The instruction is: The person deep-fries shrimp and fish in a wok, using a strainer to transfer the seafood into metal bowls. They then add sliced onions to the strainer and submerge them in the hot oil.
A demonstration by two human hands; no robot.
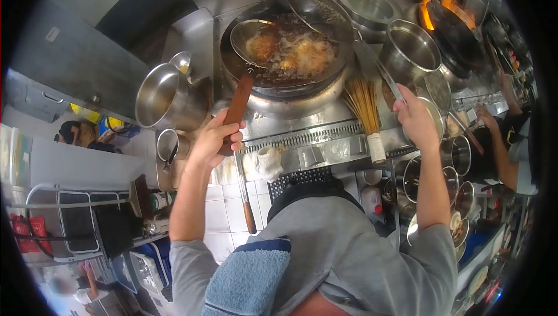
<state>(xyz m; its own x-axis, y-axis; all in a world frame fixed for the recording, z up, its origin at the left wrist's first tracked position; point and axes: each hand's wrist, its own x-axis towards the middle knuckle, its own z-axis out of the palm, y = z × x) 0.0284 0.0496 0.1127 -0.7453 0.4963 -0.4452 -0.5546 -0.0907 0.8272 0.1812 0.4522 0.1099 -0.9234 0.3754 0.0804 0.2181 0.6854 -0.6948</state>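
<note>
My left hand (220,137) is closed on the wooden handle of a skimmer (240,98), whose round head dips into the wok (282,90). Golden-brown frying food (308,53) bubbles in the wok's dark oil, and part of it shows through the skimmer's head. My right hand (417,117) grips the long metal handle of a wide mesh strainer (381,67). The strainer's round head overlaps the wok's far right side in this view. Just below my left hand, a metal rod with a wooden end (249,217) juts out over the stove's front edge.
A bamboo brush (364,107) stands at the stove front beside a folded white cloth (268,162). Steel pots (165,98) flank the wok on the left, and another pot (412,46) on the right. Flames (427,14) rise around a second wok (456,37). A co-worker's arm (500,142) reaches in at right.
</note>
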